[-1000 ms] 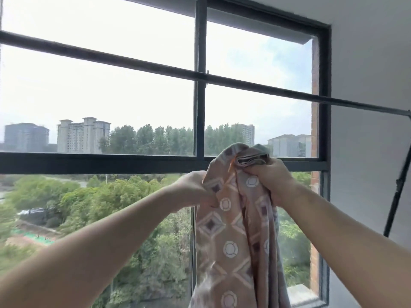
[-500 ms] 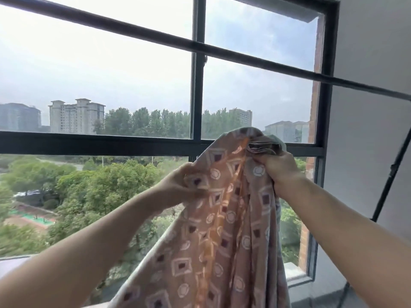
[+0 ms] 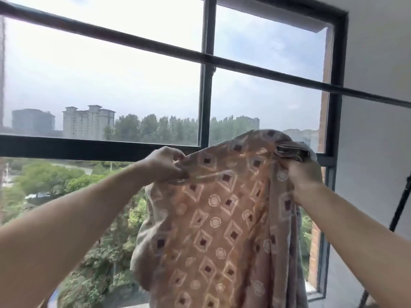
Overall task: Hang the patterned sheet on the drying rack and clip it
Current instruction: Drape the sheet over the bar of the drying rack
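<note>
Patterned sheet (image 3: 218, 218), wider-spread than before, edge pinched by left hand (image 3: 162, 165), bunched top gripped by right hand (image 3: 304, 177).

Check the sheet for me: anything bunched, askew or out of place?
Only the patterned sheet: its right side is gathered into a folded wad in the right hand, while the left hand pinches one edge out sideways. It hangs unevenly below the rack bar, not over it. No tear or clips visible.

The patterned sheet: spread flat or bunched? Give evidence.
Patterned sheet partly spread: left hand holds one edge out sideways; right hand grips the rest gathered in folds.
</note>
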`<state>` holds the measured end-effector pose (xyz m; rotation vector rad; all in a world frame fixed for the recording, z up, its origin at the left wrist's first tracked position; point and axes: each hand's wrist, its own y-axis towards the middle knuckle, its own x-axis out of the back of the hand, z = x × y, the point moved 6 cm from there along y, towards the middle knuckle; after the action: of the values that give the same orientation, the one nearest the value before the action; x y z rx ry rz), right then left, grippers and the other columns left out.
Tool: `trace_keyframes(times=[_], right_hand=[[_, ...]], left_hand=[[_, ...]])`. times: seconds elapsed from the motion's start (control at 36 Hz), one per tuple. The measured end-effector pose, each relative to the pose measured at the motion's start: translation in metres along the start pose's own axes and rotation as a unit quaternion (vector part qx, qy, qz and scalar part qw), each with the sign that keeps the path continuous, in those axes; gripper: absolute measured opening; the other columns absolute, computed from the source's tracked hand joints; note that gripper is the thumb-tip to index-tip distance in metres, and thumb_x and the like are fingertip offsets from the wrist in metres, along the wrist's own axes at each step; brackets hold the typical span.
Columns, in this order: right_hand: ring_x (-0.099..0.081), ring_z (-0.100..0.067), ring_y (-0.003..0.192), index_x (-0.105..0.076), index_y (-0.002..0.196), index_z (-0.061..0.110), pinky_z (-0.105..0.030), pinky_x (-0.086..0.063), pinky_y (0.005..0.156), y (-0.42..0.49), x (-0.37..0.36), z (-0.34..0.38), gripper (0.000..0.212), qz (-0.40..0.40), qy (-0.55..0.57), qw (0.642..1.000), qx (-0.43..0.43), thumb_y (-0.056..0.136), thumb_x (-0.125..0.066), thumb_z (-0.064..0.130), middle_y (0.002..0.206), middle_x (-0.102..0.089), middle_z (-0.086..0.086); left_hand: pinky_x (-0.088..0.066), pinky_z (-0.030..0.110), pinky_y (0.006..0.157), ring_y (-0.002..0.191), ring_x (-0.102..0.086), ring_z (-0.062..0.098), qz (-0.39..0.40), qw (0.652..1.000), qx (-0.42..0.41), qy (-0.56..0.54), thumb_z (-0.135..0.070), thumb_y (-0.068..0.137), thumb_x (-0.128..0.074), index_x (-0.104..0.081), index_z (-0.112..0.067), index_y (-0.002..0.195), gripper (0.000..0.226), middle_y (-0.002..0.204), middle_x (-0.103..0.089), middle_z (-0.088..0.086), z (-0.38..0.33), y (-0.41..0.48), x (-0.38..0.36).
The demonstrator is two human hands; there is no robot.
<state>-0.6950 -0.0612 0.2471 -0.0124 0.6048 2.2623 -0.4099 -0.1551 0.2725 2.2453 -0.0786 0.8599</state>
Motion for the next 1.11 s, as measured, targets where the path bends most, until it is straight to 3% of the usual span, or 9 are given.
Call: trace_keyframes(times=[0.11,0.19,0.31,0.44,0.53,0.67,0.83,0.97,1.11], right_hand=[[-0.068,-0.031,0.085,-0.063,0.111,0.017,-0.049,-0.055,0.081,0.002,-0.004,-0.003,0.057,0.01,0.018,1.0,0.015,0.058,-0.081,0.019,0.096,-0.07,-0.012],[-0.061,-0.023,0.081,-0.062,0.111,0.017,-0.029,-0.053,0.07,-0.002,0.0,0.004,0.041,0.014,0.003,1.0,0.016,0.073,-0.075,0.014,0.1,-0.066,-0.007],[-0.055,-0.014,0.065,-0.058,0.118,0.016,-0.024,-0.051,0.062,0.001,0.007,0.007,0.042,0.027,0.017,0.999,0.025,0.079,-0.07,0.007,0.09,-0.063,-0.005],[-0.057,-0.023,0.058,-0.063,0.11,0.009,-0.033,-0.051,0.061,0.003,0.008,-0.002,0.034,0.03,0.01,0.999,-0.03,0.078,-0.071,0.006,0.065,-0.063,-0.005],[-0.061,-0.027,0.078,-0.061,0.111,0.018,-0.036,-0.054,0.052,0.006,0.007,-0.001,0.042,0.059,-0.017,0.998,-0.021,0.073,-0.077,0.016,0.09,-0.067,-0.006],[-0.066,-0.034,0.085,-0.062,0.116,0.013,-0.055,-0.055,0.072,0.009,0.004,0.006,0.055,0.065,0.062,0.994,-0.056,0.064,-0.081,0.018,0.097,-0.068,-0.017],[-0.065,-0.025,0.058,-0.065,0.106,0.007,-0.035,-0.055,0.057,0.003,-0.034,0.062,0.042,0.211,0.259,0.941,-0.049,0.066,-0.074,0.017,0.079,-0.067,-0.013],[-0.063,-0.026,0.065,-0.067,0.097,0.006,-0.04,-0.053,0.072,-0.003,-0.051,0.064,0.023,0.184,0.185,0.965,-0.035,0.076,-0.073,0.012,0.084,-0.067,-0.018],[-0.064,-0.019,0.048,-0.062,0.115,0.013,-0.03,-0.055,0.051,-0.02,-0.06,0.029,0.04,0.205,0.148,0.964,-0.077,0.077,-0.071,0.006,0.063,-0.069,-0.007]], left_hand=[[-0.045,0.019,0.057,0.068,-0.056,0.01,-0.162,0.985,-0.038,-0.042,-0.018,0.082,-0.069,-0.063,-0.013,0.097,0.017,0.085,-0.06,0.0,-0.001,0.003,0.03],[-0.04,0.012,0.049,0.065,-0.055,0.01,-0.042,0.999,-0.023,0.015,-0.021,0.08,-0.07,-0.065,-0.019,0.079,0.006,0.072,-0.061,-0.003,-0.003,0.002,0.015],[-0.039,0.012,0.04,0.055,-0.051,0.008,-0.138,0.989,-0.011,-0.05,-0.026,0.083,-0.068,-0.061,-0.019,0.076,0.012,0.068,-0.058,-0.006,0.005,-0.001,0.03],[-0.044,0.025,0.054,0.055,-0.053,0.016,-0.069,0.992,0.065,-0.081,-0.032,0.084,-0.066,-0.056,-0.014,0.065,0.028,0.061,-0.056,0.001,0.012,-0.001,0.017],[-0.043,0.017,0.041,0.04,-0.054,0.01,-0.05,0.978,0.087,-0.183,-0.025,0.087,-0.064,-0.052,-0.011,0.067,0.027,0.056,-0.055,0.002,-0.002,0.004,0.015],[-0.043,0.017,0.033,0.032,-0.055,0.01,-0.067,0.907,0.127,-0.397,-0.018,0.09,-0.059,-0.058,-0.007,0.076,0.018,0.042,-0.06,-0.001,-0.025,0.011,0.012],[-0.055,0.026,0.055,0.059,-0.062,0.02,0.03,0.824,-0.011,-0.566,-0.035,0.097,-0.032,-0.068,-0.012,0.073,0.049,0.067,-0.064,0.009,-0.075,0.025,0.03],[-0.047,0.021,0.039,0.043,-0.06,0.015,0.086,0.869,0.04,-0.485,-0.011,0.1,-0.03,-0.052,-0.009,0.084,0.027,0.052,-0.061,0.006,-0.072,0.02,-0.002],[-0.05,0.022,0.038,0.04,-0.058,0.013,0.111,0.871,0.137,-0.458,-0.014,0.095,-0.045,-0.054,-0.005,0.074,0.025,0.051,-0.06,0.005,-0.063,0.011,-0.003]])
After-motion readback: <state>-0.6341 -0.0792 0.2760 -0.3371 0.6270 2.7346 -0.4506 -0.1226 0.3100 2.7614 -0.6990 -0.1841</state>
